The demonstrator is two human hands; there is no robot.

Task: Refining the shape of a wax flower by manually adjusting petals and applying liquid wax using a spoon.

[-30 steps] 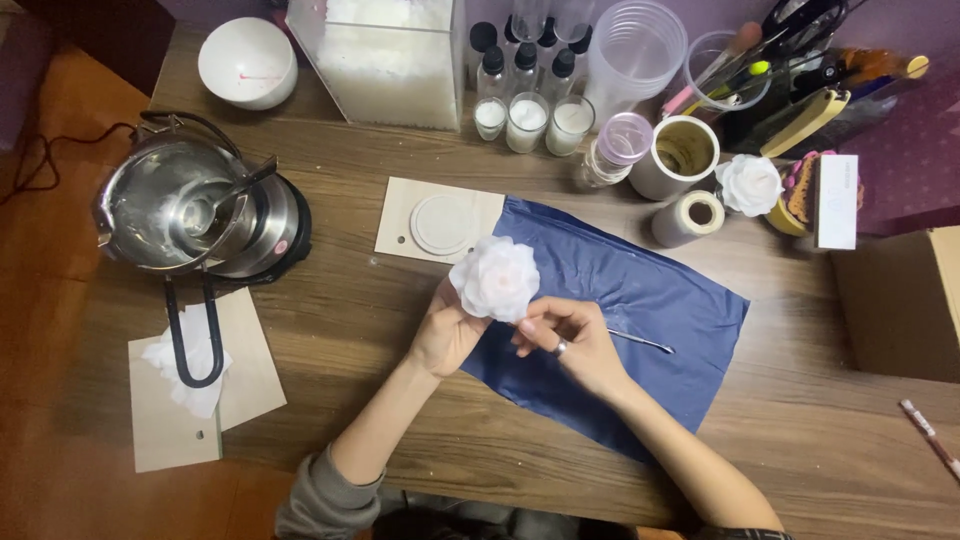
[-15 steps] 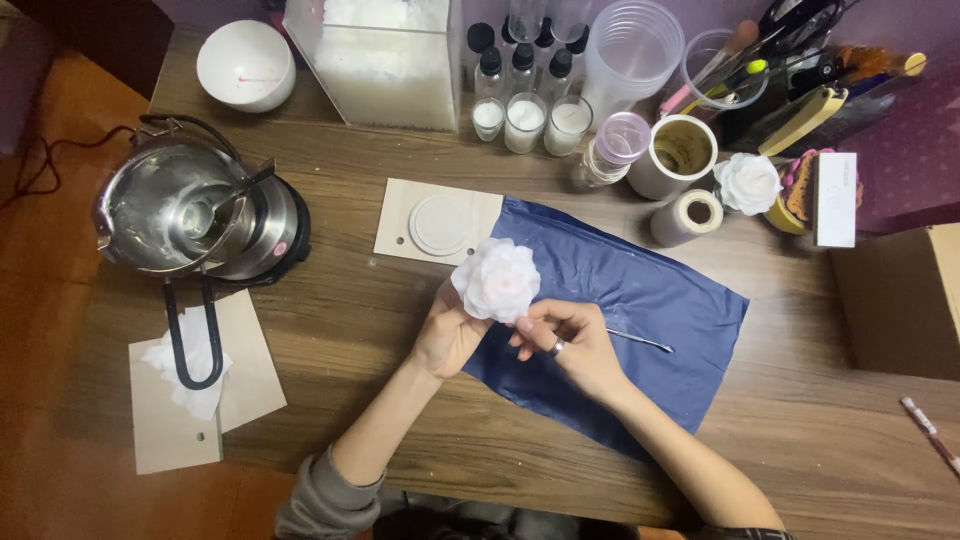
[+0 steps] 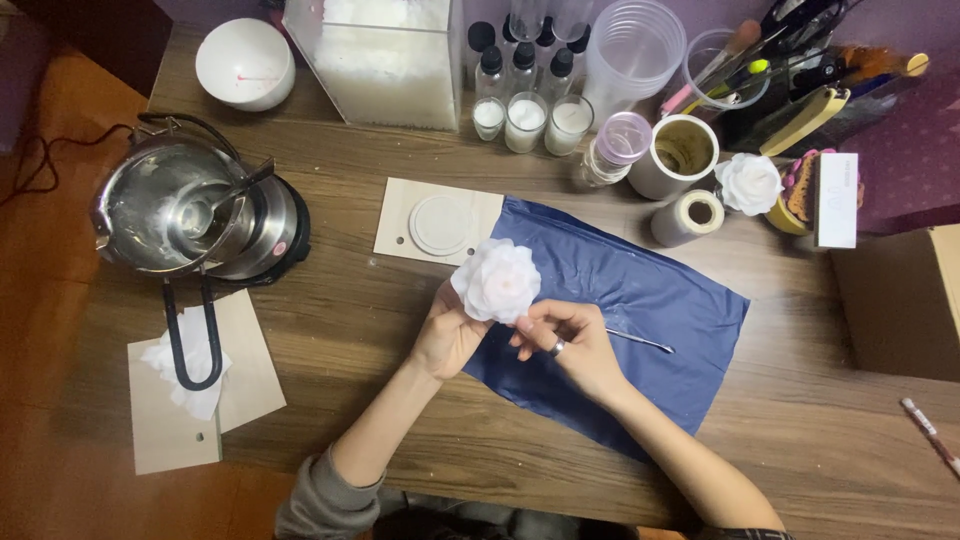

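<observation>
Grey sleeve pushed up the left arm — silver ring on the right hand.

A white wax flower, shaped like a full rose with layered, slightly translucent petals, is sitting upright with its open face turned up toward the camera. It is hovering just above the near left edge of a blue sheet, which is lying flat and slightly creased. A thin metal tool is lying across that sheet, just right of the flower.
</observation>
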